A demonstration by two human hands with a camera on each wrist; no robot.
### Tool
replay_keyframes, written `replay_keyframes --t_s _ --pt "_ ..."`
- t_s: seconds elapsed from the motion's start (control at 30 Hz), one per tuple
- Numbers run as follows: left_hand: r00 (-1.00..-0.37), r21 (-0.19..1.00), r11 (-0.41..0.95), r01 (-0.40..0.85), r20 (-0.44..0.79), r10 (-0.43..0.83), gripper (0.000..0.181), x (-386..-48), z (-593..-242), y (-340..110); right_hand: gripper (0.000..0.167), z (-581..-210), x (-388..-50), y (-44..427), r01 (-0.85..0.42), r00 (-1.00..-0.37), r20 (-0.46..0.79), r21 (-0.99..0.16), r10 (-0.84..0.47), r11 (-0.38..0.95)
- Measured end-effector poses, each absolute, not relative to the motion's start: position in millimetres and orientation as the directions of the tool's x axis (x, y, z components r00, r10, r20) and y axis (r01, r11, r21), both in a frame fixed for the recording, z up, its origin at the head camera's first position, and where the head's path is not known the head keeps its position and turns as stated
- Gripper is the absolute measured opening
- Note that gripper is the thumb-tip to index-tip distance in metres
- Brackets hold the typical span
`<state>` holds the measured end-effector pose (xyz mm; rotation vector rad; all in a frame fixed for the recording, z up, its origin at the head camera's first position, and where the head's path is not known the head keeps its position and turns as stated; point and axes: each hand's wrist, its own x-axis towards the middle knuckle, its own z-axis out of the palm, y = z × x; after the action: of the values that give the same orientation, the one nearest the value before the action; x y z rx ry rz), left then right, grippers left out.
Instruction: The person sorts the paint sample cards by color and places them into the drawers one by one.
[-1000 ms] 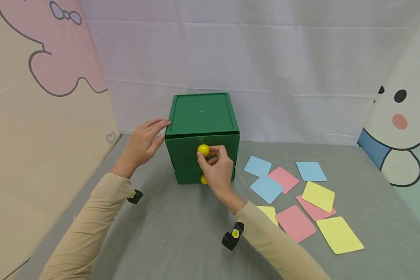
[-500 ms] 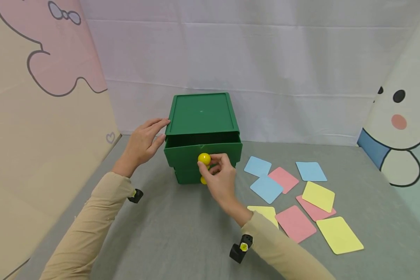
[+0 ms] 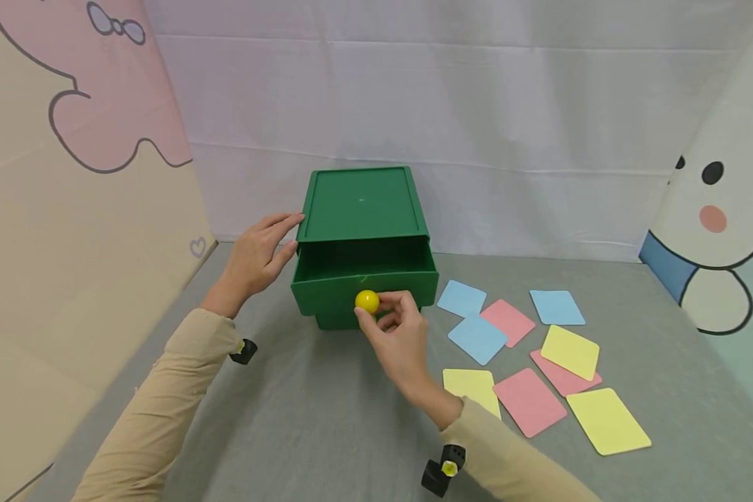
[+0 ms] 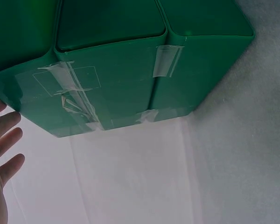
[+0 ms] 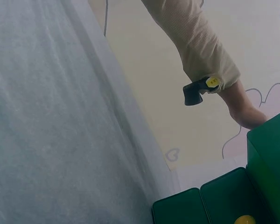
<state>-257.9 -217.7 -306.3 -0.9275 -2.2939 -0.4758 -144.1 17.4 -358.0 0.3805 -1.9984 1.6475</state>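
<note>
A green drawer cabinet (image 3: 362,206) stands on the grey cloth, its top drawer (image 3: 326,293) pulled partway out toward me. Inside that drawer I see only bare green walls. My right hand (image 3: 401,345) pinches the round yellow knob (image 3: 367,301) on the drawer's front between thumb and fingers. With fingers fairly straight, my left hand (image 3: 251,258) rests against the cabinet's upper left edge. The left wrist view shows the cabinet's side (image 4: 121,84), made of stacked units joined with clear tape. A lower yellow knob (image 5: 245,220) appears in the right wrist view.
Right of the cabinet lie several flat square cards: blue (image 3: 478,339), pink (image 3: 530,402) and yellow (image 3: 609,421), some overlapping. A white cloth wall (image 3: 477,139) rises behind, with cartoon-printed panels at both sides. Each wrist carries a black camera (image 3: 243,351).
The top drawer has gone from nearly closed to partway out, and my right hand has moved toward me with its knob. My left hand has stayed in place.
</note>
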Motion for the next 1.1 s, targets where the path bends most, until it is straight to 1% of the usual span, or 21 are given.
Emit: replay_keyframes --t_s 0.07,0.23,0.37,0.63,1.1 --pt "-0.573 0.098 0.695 0.713 0.652 0.496 0.055 -258 -306 -218 0.028 -356 -139 18 -0.518 -0.828 0.549 -0.825 0.108 0.224" --pt "-0.585 0.103 0.701 0.706 0.643 0.494 0.052 -258 -307 -219 0.026 -337 -119 18 -0.538 -0.814 0.571 -0.809 0.103 0.238" --pt "-0.58 0.106 0.695 0.711 0.648 0.494 0.055 -259 -307 -219 0.025 -329 -110 18 -0.556 -0.801 0.591 -0.793 0.093 0.248" --pt "-0.582 0.099 0.702 0.705 0.647 0.494 0.053 -259 -307 -220 0.027 -332 -103 19 -0.572 -0.788 0.611 -0.772 0.075 0.276" --pt "-0.579 0.099 0.698 0.709 0.647 0.496 0.049 -257 -307 -218 0.031 -335 -102 23 -0.599 -0.772 0.631 -0.761 0.073 0.248"
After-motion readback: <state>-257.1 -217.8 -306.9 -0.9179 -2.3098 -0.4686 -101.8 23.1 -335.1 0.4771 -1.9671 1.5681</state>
